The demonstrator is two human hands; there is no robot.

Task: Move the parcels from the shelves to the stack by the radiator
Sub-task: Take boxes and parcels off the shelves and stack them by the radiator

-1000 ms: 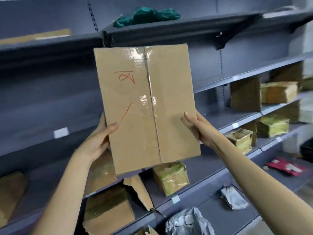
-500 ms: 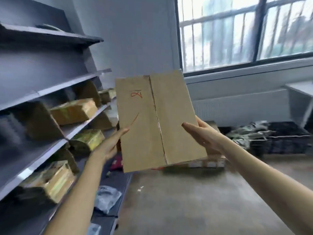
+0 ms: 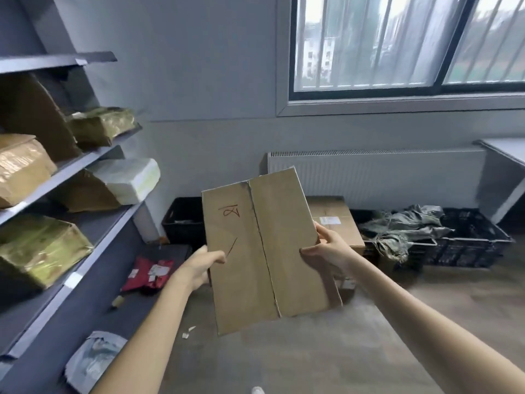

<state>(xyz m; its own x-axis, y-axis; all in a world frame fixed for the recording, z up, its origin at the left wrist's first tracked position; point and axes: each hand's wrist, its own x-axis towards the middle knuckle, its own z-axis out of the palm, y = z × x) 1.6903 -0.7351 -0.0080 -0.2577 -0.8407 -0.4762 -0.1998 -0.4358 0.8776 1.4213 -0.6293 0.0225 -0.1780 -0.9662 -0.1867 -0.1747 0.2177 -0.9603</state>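
Head view: 2 hands carry 1 flat cardboard parcel (image 3: 264,245) upright in mid-air, red marks on its face. Left hand (image 3: 199,265) grips the left edge; right hand (image 3: 329,248) grips the right edge. Behind it, a carton stack (image 3: 335,220) sits below the radiator (image 3: 377,177). Shelves (image 3: 85,163) at left hold wrapped parcels.

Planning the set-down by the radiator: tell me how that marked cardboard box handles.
The cardboard box is probably stiff: its faces stay flat between the left hand and right hand. Likely light, held by its edges alone. The glossy tape seam may be slippery.
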